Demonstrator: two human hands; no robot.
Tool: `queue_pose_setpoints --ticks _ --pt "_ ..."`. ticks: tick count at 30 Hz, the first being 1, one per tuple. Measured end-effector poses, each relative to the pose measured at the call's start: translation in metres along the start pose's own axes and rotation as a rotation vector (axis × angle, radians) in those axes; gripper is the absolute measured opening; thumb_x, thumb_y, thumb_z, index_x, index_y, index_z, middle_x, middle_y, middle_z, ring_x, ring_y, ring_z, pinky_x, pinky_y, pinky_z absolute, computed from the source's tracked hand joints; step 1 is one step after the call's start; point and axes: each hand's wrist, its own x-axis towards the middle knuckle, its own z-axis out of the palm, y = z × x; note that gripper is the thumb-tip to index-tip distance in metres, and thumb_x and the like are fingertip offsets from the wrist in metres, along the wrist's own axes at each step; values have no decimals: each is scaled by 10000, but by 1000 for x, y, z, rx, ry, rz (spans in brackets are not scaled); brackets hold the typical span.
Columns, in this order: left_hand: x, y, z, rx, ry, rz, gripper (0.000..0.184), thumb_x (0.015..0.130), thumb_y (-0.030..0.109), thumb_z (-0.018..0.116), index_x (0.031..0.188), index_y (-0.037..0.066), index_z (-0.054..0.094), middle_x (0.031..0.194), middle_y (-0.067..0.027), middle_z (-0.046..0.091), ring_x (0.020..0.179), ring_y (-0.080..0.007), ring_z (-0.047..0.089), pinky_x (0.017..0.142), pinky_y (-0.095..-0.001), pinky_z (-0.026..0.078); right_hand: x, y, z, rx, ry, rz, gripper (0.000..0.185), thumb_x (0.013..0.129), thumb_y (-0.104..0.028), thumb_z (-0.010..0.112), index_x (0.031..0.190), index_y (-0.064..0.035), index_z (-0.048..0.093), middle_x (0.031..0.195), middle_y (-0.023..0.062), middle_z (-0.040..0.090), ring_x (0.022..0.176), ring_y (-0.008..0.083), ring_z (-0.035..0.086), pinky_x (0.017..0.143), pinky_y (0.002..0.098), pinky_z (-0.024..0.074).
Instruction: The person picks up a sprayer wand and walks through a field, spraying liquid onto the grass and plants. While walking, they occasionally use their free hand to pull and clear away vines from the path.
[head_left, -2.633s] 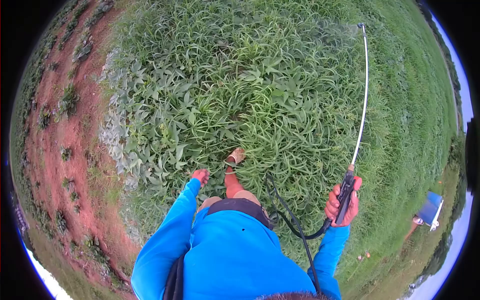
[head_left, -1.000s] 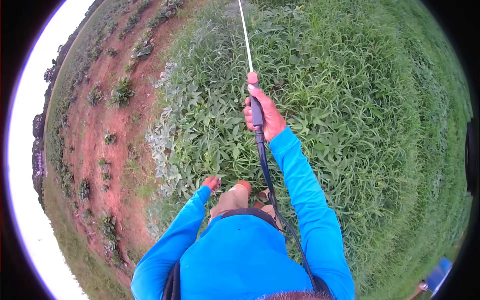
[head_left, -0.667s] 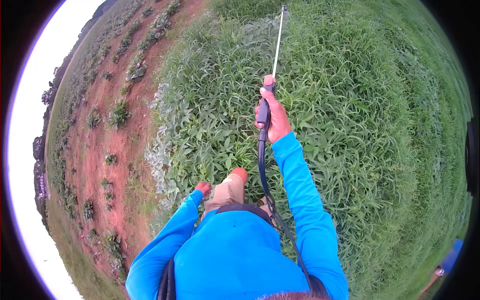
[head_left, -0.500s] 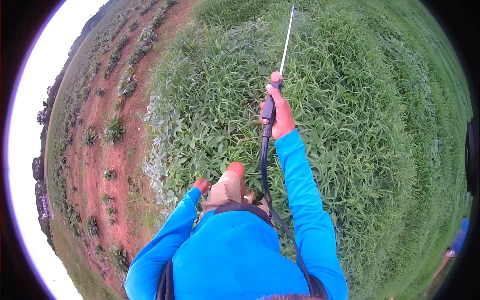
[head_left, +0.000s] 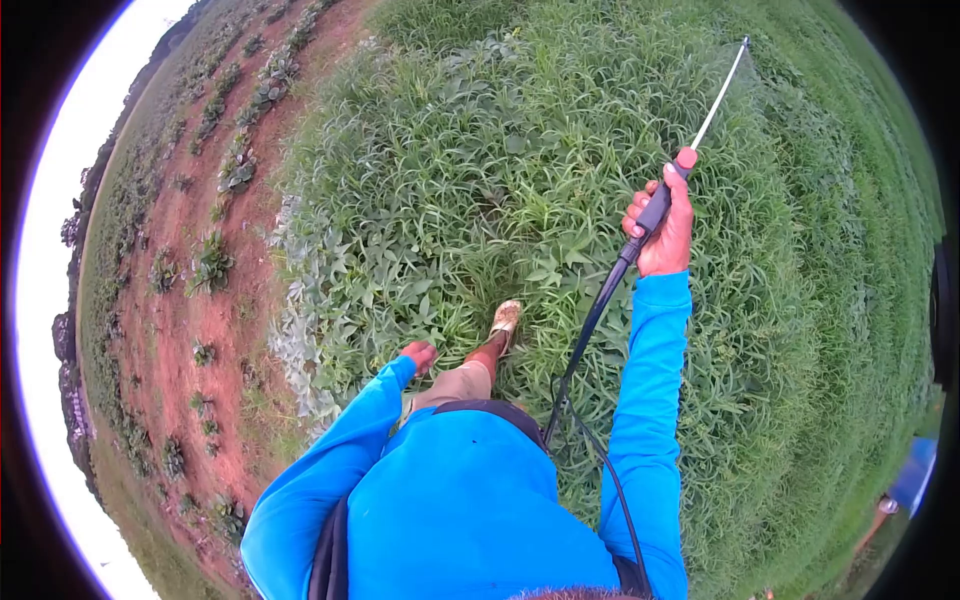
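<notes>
Carries the spray wand (head_left: 714,107) farther right than before, grasping its dark handle (head_left: 655,209) in the right hand (head_left: 668,225); holds the left hand (head_left: 420,357) near the shorts (head_left: 462,383), well apart from the wand; cannot tell whether clenched.

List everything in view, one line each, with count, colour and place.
spray wand: one, pale shaft, dark handle, pinkish-red knob, upper right
hose: one, black, running from the handle down toward the waist
grass and broad-leaved plants: uncountable, green, centre and right
soil: one strip, reddish, left
leafy plants: many, green, scattered and in rows on the soil
trees: uncountable, dark, far left
sky: one expanse, whitish, left edge
unclear object: one, blue, lower right edge
shirt: one, blue, bottom centre
straps: two, dark, at the shoulders
shorts: one pair, tan, below the shirt
shoe: one visible, pale, among the greenery
left hand: one, beside the shorts
right hand: one, gripping the wand
</notes>
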Motion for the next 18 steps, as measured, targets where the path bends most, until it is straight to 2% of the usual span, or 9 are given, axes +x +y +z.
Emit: queue_pose_setpoints --ticks 5,9,12,18 --pt "40 9 -1 -29 -17 -81 327 842 365 508 913 71 635 682 -34 620 513 -134 556 426 -301 433 45 18 15 -31 -13 119 334 828 -424 640 784 -126 495 587 -8 435 450 84 412 368 234 347" --pt "67 26 -10 -93 -55 -41 345 859 374 483 949 74 628 711 -36 622 518 -141 562 442 -304 440 85 49 41 15 -63 331 334 855 -414 608 796 -98 518 587 -9 437 425 87 408 348 225 348" --pt "86 46 -19 -132 6 -53 348 866 382 483 948 76 627 715 -37 620 519 -139 560 439 -304 439 116 80 68 45 -106 508 354 866 -411 593 828 -64 529 583 -5 441 414 88 416 327 220 349" --pt "126 68 -53 -217 21 -68 358 867 406 488 944 86 627 702 -33 612 518 -134 552 450 -299 439 162 139 125 24 -233 811 326 877 -396 586 841 -79 517 602 0 433 421 88 402 333 223 354"
